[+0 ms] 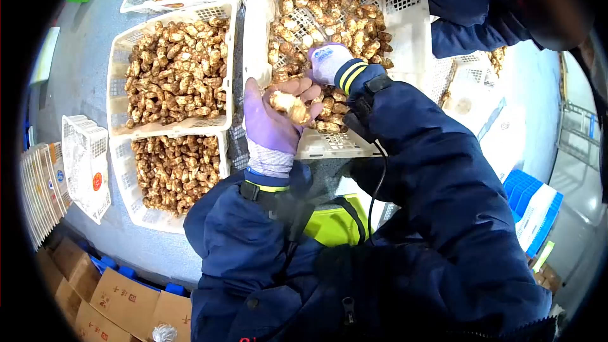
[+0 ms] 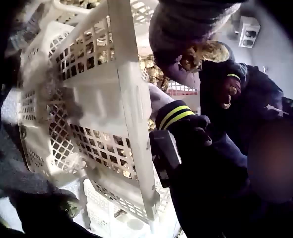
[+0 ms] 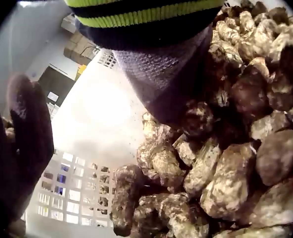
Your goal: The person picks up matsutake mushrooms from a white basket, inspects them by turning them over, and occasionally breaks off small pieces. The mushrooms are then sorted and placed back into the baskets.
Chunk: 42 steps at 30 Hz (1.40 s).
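Observation:
My left hand, in a purple and white glove, is turned palm up over the crate's near side. Stubby brown-and-cream mushrooms lie in it, with the fingers curled round them; the left wrist view shows a mushroom sticking out of the grip. My right hand, gloved too, reaches down into the white crate among loose mushrooms. In the right wrist view its glove points into the pile beside a dark mushroom; its fingertips are hidden, and I cannot tell whether they grip one.
To the left stand white crates full of mushrooms. A smaller white basket is on the floor beyond. Cardboard boxes lie at lower left, blue crates at right. Another person's dark sleeve reaches in across from me.

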### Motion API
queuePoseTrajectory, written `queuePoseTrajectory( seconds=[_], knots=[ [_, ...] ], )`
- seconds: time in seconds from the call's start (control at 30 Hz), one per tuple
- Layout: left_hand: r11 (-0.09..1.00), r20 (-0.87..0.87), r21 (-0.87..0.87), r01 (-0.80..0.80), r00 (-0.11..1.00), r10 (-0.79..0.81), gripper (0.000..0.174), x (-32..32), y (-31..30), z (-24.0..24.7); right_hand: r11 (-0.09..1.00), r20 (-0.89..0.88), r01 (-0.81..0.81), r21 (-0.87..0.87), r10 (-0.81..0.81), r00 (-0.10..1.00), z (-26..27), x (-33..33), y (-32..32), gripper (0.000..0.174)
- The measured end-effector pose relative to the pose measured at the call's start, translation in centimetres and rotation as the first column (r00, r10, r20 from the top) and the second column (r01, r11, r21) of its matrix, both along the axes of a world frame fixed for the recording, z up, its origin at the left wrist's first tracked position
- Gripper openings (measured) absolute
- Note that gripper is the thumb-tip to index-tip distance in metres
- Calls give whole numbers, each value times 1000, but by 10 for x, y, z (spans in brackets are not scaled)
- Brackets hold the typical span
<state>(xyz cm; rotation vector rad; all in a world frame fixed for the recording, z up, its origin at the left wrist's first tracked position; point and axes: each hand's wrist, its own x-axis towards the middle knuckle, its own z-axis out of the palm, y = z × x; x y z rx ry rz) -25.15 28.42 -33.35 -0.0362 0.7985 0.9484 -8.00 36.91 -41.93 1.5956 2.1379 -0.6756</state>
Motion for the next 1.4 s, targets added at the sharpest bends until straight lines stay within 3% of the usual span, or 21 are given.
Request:
queuePoseTrajectory(
  seconds=[0.13,0.27,0.4,0.47,0.57,0.6,0.67,0.7,0.73,0.8,0.87,0.93,1.0,1.07,1.1,1.13,1.2,1.27,1.33,1.37,1.4],
  knots=[
    [986,119,165,16,992,-36,54,1,-1,6,995,-36,-30,-96,26,999,4,7,-5,28],
    [946,85,324,26,995,-57,44,5,-7,2,966,-324,-134,223,203,924,-46,31,-23,31],
    [954,83,296,53,993,-81,42,3,-5,-7,986,-248,-93,-137,57,967,-33,15,-6,42],
    [961,51,270,57,996,-74,42,3,-4,-9,988,-204,-23,-155,-9,979,-34,15,-4,42],
    [968,61,243,70,994,-87,41,3,-2,-10,969,-402,231,-84,-245,882,5,25,-14,33],
    [967,57,244,74,994,-90,41,3,-3,-9,950,-489,301,-78,-300,819,17,30,-17,33],
    [944,-124,316,94,991,-57,39,3,-7,-3,847,-761,475,-241,-468,449,30,50,-29,29],
    [917,-184,384,105,982,-35,39,3,-9,-4,578,-659,474,-665,-753,-6,44,52,-36,27],
    [884,-239,451,120,971,-10,39,3,-10,-6,599,-673,330,-730,-713,-195,48,57,-46,28],
    [955,377,260,-144,926,37,37,-14,12,-23,630,-676,247,-737,-700,-232,69,64,-64,26],
    [910,258,278,-309,936,239,70,-45,31,13,550,-568,167,-818,-728,-384,100,61,-78,19],
    [889,228,180,-420,897,378,86,-52,33,27,580,-599,173,-796,-713,-365,109,56,-83,24],
    [964,152,85,-250,960,236,76,-32,21,25,522,-591,278,-806,-739,-323,121,53,-86,23],
    [934,-112,312,174,983,-146,69,-13,7,12,634,-712,406,-658,-699,-63,112,50,-83,24],
    [905,-200,355,235,965,-171,67,-4,0,12,681,-741,486,-547,-664,98,125,38,-83,31],
    [872,-287,391,296,939,-190,65,4,-6,14,813,-742,487,-320,-535,405,124,31,-83,37],
    [905,-254,351,240,955,-155,51,4,-4,15,865,-763,477,-154,-411,500,147,21,-87,38],
    [855,-290,454,250,949,-123,45,-9,0,7,738,-766,672,-65,-468,440,140,39,-69,35],
    [877,-220,477,58,974,55,35,-17,7,12,853,-477,459,249,-305,824,111,67,-51,32],
    [868,-229,496,11,966,119,36,-18,8,18,971,-149,124,202,-95,984,97,71,-45,34],
    [857,-237,514,-39,953,186,36,-20,9,24,992,-212,30,121,-3,977,77,72,-51,35]
  ],
)
